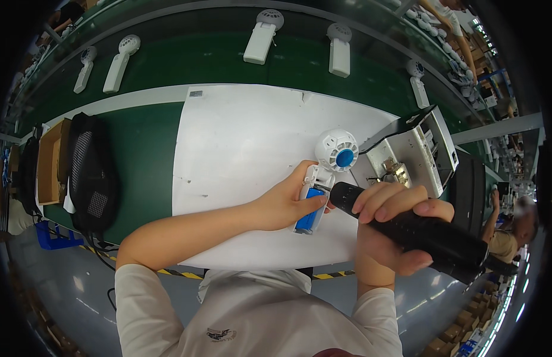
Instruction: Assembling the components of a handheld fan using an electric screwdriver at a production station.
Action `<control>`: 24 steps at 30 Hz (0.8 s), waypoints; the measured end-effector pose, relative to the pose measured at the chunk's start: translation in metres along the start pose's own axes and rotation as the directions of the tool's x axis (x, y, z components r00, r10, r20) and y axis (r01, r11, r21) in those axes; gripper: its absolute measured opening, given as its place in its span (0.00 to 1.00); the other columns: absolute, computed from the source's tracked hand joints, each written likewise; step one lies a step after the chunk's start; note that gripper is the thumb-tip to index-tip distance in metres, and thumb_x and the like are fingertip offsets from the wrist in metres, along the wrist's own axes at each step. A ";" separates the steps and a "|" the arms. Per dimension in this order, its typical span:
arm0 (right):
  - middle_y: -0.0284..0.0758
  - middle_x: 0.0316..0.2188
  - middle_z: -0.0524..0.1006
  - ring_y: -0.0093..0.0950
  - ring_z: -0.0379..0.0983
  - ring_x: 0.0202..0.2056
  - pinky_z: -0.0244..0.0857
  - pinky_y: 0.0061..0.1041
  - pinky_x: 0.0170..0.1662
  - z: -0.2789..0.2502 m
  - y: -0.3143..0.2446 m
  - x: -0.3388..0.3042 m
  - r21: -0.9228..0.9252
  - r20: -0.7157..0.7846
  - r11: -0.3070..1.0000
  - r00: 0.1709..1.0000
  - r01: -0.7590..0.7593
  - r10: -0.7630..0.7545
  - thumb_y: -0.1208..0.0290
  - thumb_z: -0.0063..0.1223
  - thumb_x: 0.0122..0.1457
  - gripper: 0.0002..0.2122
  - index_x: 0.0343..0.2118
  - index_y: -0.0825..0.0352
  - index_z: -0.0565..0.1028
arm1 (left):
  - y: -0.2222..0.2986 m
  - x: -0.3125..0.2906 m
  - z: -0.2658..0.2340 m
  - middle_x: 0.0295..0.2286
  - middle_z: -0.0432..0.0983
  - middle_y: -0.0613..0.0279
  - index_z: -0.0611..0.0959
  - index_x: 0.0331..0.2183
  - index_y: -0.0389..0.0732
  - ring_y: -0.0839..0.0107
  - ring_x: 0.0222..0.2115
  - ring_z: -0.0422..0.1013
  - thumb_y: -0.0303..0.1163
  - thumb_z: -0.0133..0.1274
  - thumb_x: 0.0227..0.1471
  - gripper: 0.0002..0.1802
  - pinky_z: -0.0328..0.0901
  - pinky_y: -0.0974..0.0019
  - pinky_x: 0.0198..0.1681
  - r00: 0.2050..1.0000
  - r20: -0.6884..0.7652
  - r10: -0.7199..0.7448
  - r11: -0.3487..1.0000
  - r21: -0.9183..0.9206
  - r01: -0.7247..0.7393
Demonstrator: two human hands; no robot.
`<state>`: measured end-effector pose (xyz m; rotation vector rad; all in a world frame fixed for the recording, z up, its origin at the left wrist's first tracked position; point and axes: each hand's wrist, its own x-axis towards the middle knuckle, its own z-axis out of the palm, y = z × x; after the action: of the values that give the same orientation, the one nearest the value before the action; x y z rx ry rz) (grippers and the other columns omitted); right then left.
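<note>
My left hand (291, 199) is closed round the opened white handle of a small handheld fan (338, 150). A blue battery cell (310, 210) lies inside that handle, and the fan's round head with its blue centre points away from me. My right hand (395, 223) grips a black electric screwdriver (427, 238) by its body. The screwdriver's nose meets the handle just above the battery; its tip and any screw there are too small to make out.
A metal screw feeder (407, 154) stands right of the white work sheet (240, 137). Several white fans (263, 38) lie on the green conveyor belt (193, 53) beyond. At left are a black mesh bag (94, 172) and a cardboard box (53, 163). Other people work at the far right.
</note>
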<state>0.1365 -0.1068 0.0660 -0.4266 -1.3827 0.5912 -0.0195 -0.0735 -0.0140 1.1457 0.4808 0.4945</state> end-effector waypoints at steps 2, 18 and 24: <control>0.34 0.22 0.67 0.24 0.65 0.16 0.64 0.23 0.19 0.001 0.005 -0.002 0.002 0.012 1.000 1.000 -0.004 0.004 0.44 0.46 0.58 0.25 0.44 0.63 0.62 | 0.000 -0.001 0.000 0.43 0.68 0.55 0.53 0.54 0.42 0.69 0.41 0.71 0.23 0.46 0.57 0.28 0.66 0.65 0.45 1.000 -0.005 0.000 1.000 -0.003 0.000; 0.35 0.21 0.68 0.24 0.65 0.15 0.64 0.23 0.17 0.000 0.017 0.004 0.060 0.122 0.998 0.992 -0.016 0.009 0.45 0.46 0.59 0.24 0.42 0.64 0.61 | 0.004 -0.004 0.001 0.41 0.70 0.53 0.53 0.55 0.41 0.69 0.42 0.72 0.24 0.46 0.57 0.28 0.68 0.67 0.44 0.997 -0.063 -0.033 0.999 -0.037 0.031; 0.36 0.18 0.67 0.24 0.63 0.13 0.61 0.23 0.15 -0.048 -0.030 0.028 -0.145 -0.208 0.987 0.973 0.068 -0.098 0.50 0.42 0.60 0.20 0.40 0.64 0.64 | 0.051 0.001 -0.046 0.44 0.72 0.52 0.63 0.56 0.42 0.67 0.40 0.75 0.29 0.53 0.55 0.29 0.71 0.69 0.43 0.880 -0.475 0.014 0.998 0.059 0.016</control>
<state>0.1905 -0.1103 0.0991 -0.5254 -1.2310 0.3705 -0.0525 -0.0229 0.0187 1.0786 0.9293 0.7714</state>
